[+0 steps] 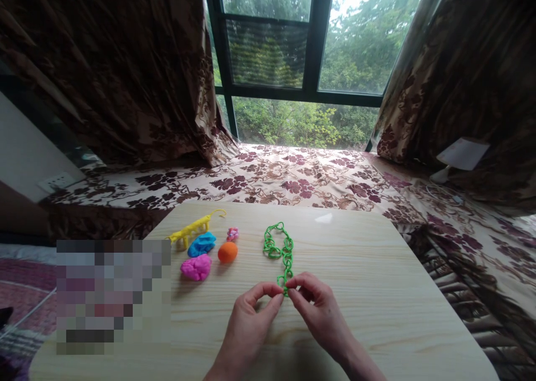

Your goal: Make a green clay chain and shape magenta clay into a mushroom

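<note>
A green chain of linked rings (287, 256) lies on the pale wooden table (360, 258), its far part curled into a loop. Its near end reaches my fingertips. My left hand (255, 317) pinches the end of the chain from the left, thumb and index finger together. From the right, my right hand (316, 305) pinches the same end, its fingertips almost meeting the left ones. The link between the fingers is partly hidden. Left of the chain lie an orange ball-like lump (228, 252), a small pink-and-white piece (233, 234), a blue lump (201, 244) and a magenta lump (196, 268).
A yellow strip-shaped piece with short legs and a curled end (190, 230) lies at the table's far left. A blurred patch (104, 297) covers the left side. Beyond the table is a ledge with flowered cloth (301, 174), and a small white lamp (463, 153) stands at right.
</note>
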The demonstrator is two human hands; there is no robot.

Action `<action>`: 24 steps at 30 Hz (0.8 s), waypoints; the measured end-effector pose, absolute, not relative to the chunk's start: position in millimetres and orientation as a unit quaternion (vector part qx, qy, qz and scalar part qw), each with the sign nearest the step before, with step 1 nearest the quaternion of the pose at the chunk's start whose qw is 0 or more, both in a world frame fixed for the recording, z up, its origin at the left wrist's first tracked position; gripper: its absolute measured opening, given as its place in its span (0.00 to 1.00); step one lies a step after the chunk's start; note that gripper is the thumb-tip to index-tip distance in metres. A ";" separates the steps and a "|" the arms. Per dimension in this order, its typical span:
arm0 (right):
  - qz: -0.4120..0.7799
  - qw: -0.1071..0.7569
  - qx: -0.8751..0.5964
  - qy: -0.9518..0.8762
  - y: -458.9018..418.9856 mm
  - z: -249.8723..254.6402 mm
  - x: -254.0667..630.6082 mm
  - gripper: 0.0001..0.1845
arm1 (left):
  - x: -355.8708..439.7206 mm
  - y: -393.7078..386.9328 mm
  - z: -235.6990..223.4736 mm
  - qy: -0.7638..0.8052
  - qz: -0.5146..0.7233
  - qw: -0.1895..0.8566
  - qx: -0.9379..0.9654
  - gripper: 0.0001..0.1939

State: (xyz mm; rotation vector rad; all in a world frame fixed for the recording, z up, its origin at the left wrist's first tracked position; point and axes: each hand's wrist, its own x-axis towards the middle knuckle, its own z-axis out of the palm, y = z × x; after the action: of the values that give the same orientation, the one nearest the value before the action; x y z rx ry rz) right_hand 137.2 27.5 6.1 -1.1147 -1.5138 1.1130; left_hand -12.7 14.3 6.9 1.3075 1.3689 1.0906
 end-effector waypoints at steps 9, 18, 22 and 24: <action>0.411 0.403 -0.458 -0.678 24.9 10.8 140.2 0.06 | -12.6 16.0 10.2 0.564 0.440 0.440 0.543 0.06; 0.344 0.395 -0.446 -0.726 24.0 13.2 142.9 0.06 | -13.7 13.2 12.9 0.554 0.431 0.470 0.535 0.09; 0.326 0.400 -0.437 -0.737 22.3 14.2 142.0 0.08 | -13.0 11.7 12.3 0.556 0.429 0.457 0.546 0.08; 0.311 0.400 -0.448 -0.737 21.6 12.7 141.5 0.09 | -12.6 10.6 13.9 0.558 0.425 0.449 0.553 0.08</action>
State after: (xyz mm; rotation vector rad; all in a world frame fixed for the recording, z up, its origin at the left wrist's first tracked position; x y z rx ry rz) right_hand 141.5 21.6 12.7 -1.1324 -1.8635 0.7879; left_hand -12.6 10.6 13.9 1.3678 1.3815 1.0523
